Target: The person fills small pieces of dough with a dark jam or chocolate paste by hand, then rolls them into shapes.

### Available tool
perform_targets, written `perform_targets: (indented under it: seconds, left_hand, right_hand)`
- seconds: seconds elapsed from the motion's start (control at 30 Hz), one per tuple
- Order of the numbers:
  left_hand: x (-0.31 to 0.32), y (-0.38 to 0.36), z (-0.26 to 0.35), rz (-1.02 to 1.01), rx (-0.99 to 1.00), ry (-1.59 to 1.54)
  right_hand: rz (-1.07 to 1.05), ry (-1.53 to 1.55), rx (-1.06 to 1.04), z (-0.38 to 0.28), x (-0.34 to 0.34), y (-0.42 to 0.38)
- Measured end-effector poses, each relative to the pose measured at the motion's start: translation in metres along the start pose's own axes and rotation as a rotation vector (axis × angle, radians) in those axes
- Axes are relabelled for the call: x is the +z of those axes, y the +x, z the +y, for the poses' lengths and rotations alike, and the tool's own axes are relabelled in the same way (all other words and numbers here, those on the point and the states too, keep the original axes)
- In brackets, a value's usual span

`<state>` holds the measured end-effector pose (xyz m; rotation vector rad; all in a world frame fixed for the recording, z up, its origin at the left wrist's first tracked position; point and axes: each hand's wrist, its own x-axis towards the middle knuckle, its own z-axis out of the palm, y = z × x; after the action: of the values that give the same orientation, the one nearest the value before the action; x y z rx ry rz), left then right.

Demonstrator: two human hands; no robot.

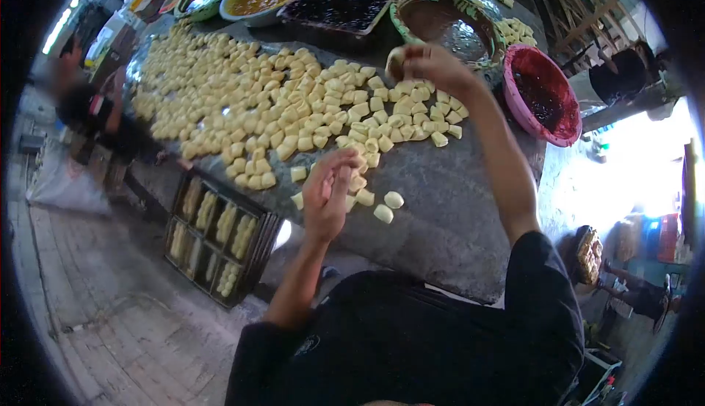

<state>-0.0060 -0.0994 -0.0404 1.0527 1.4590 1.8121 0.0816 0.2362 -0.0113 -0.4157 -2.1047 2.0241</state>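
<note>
Many small pale dough pieces [279, 105] lie spread over the dark work table. My left hand [329, 194] is over the near edge of the spread, fingers loosely bent and apart, with nothing visible in it. Two smoother dough pieces [388, 207] lie on the table to its right. At the far side, my right hand [435, 68] is stretched out, its fingers closed on a round tan thing [395, 63] whose kind I cannot make out. This hand is just in front of a green-rimmed basin [402, 23] with brown filling.
A pink basin [511, 83] with dark red filling stands at the table's right edge. Along the back are a dark-filled tray [361, 33] and a bowl [253, 18] of orange filling. Stacked baking pans [213, 241] with shaped dough stand at the left. A co-worker [92, 105] is beyond the table's left side.
</note>
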Motion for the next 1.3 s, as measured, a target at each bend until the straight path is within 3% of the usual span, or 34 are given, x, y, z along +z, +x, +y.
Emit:
perform_targets:
  seconds: [0.07,0.13,0.17,0.2,0.27,0.3,0.33,0.4,0.43,0.47,0.53,0.57,0.67,0.7,0.8,0.83,0.93,0.97,1.1,1.13,1.17,1.2,1.27,1.3]
  left_hand:
    - [-0.002,-0.007,0.009,0.199,-0.030,0.019]
    - [-0.028,-0.026,0.000,0.136,-0.238,-0.262]
    - [-0.048,-0.041,-0.021,0.074,-0.358,-0.613]
    - [-0.062,-0.059,-0.018,0.106,-0.355,-0.743]
    - [-0.089,-0.103,-0.009,0.164,-0.341,-0.996]
    - [-0.102,-0.126,-0.007,0.305,-0.420,-1.043]
    - [-0.116,-0.147,-0.006,0.343,-0.461,-1.037]
    - [-0.143,-0.187,-0.005,0.419,-0.543,-1.032]
    - [-0.152,-0.204,0.011,0.477,-0.541,-1.066]
    - [-0.161,-0.219,0.027,0.440,-0.527,-1.000]
    - [-0.175,-0.244,0.060,0.365,-0.502,-0.864]
    - [-0.178,-0.255,0.078,0.342,-0.475,-0.657]
    - [-0.184,-0.284,0.113,0.245,-0.033,0.024]
    - [-0.190,-0.294,0.120,0.224,0.021,0.207]
    - [-0.198,-0.315,0.129,0.243,0.131,0.267]
    - [-0.197,-0.318,0.132,0.252,0.157,0.202]
    - [-0.200,-0.320,0.134,0.198,0.282,0.219]
    - [-0.198,-0.321,0.135,0.232,0.250,0.177]
    - [-0.183,-0.318,0.148,0.401,0.135,0.093]
    - [-0.178,-0.314,0.151,0.447,0.111,0.091]
    - [-0.182,-0.308,0.149,0.310,0.170,0.067]
    - [-0.179,-0.307,0.147,0.314,0.134,0.012]
    - [-0.170,-0.307,0.142,0.312,0.057,-0.093]
    - [-0.162,-0.307,0.133,0.363,0.119,-0.198]
  right_hand:
    - [-0.014,0.070,0.053,0.012,0.084,-0.029]
    - [-0.037,0.497,0.192,0.008,0.175,-0.066]
    - [-0.102,0.636,0.196,0.013,0.206,-0.080]
    - [-0.165,0.777,0.203,0.021,0.234,-0.091]
    - [-0.091,0.799,0.208,0.031,0.288,-0.110]
    - [-0.052,0.814,0.214,0.034,0.315,-0.120]
    - [0.007,0.602,0.193,0.031,0.343,-0.128]
    - [0.004,0.039,-0.043,0.053,0.390,-0.142]
    - [0.007,-0.261,-0.011,0.021,0.411,-0.149]
    - [0.032,-0.396,-0.206,0.024,0.426,-0.152]
    - [0.090,-0.647,-0.609,0.030,0.452,-0.156]
    - [0.095,-0.631,-0.666,0.023,0.464,-0.158]
    - [-0.057,-0.123,-0.342,0.010,0.499,-0.172]
    - [-0.096,0.109,-0.225,-0.001,0.511,-0.177]
    - [-0.208,0.831,0.114,-0.012,0.534,-0.186]
    - [-0.121,0.896,0.187,-0.026,0.543,-0.188]
    - [0.092,0.733,-0.045,-0.029,0.569,-0.185]
    - [0.074,0.465,-0.187,-0.025,0.564,-0.187]
    - [0.093,-0.019,-0.661,-0.050,0.556,-0.205]
    - [0.156,-0.071,-0.662,-0.049,0.555,-0.208]
    - [0.221,-0.123,-0.661,-0.047,0.554,-0.212]
    - [0.285,-0.175,-0.660,-0.046,0.551,-0.214]
    - [0.298,0.258,-0.389,-0.044,0.547,-0.217]
    - [0.301,0.474,-0.255,-0.043,0.545,-0.217]
